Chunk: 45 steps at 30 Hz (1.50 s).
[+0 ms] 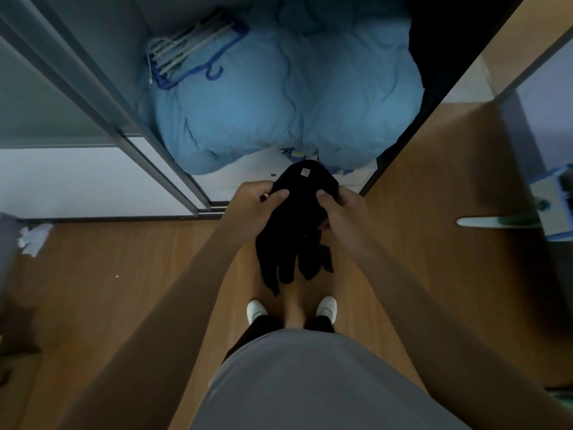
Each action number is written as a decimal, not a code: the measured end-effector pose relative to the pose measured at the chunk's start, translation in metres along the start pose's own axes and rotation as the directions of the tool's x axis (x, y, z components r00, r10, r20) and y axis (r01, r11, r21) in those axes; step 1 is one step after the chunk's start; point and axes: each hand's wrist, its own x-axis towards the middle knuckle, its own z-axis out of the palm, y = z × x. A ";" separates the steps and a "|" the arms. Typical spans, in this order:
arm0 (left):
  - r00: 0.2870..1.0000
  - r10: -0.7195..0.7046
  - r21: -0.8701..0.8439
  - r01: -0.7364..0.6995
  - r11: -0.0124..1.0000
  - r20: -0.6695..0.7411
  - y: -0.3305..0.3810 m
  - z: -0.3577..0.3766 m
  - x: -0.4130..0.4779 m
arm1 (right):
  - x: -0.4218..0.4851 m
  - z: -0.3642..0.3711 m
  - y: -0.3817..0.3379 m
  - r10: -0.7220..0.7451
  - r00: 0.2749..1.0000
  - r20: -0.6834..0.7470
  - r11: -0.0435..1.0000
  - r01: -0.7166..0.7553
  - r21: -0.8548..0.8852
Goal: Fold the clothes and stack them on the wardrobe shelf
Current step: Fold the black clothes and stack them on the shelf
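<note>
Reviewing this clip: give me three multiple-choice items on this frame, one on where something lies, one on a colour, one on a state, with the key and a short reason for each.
1. Where do the hangers lie?
A. on the floor
B. on the blue duvet in the wardrobe
C. in the right hand

2. What colour is the garment?
A. black
B. white
C. red

3. How is the garment held?
A. by the left hand only
B. by both hands, hanging above the floor
C. lying flat on the floor

Key: 1 B, the hangers rest on the duvet's upper left; 2 A, the cloth is black with a small pale tag; 3 B, the left hand and right hand pinch its top edge, and its lower end dangles.
</note>
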 end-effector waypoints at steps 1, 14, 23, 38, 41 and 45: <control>1.000 0.016 0.012 -0.016 1.000 -0.006 0.000 0.003 0.000 | -0.001 0.002 -0.004 0.006 1.000 0.024 1.000 -0.006 -0.007; 0.973 0.163 0.276 -0.204 0.939 0.167 0.015 0.014 -0.002 | -0.010 0.010 -0.035 0.012 0.999 0.032 0.997 -0.009 -0.081; 0.966 0.197 0.255 -0.236 0.938 0.168 0.026 -0.002 0.004 | -0.018 0.004 -0.032 -0.364 0.929 0.061 0.863 0.361 -0.354; 0.942 0.331 0.041 -0.334 0.942 0.059 0.080 -0.046 0.010 | 0.014 -0.019 -0.110 -0.584 0.712 0.390 0.569 0.702 -0.429; 0.926 0.376 0.114 -0.376 0.920 0.023 0.080 -0.053 0.008 | 0.013 -0.014 -0.120 -0.607 0.689 0.396 0.551 0.724 -0.416; 0.916 0.401 0.166 -0.390 0.905 -0.032 0.069 -0.064 0.006 | 0.013 -0.007 -0.138 -0.654 0.658 0.374 0.536 0.751 -0.386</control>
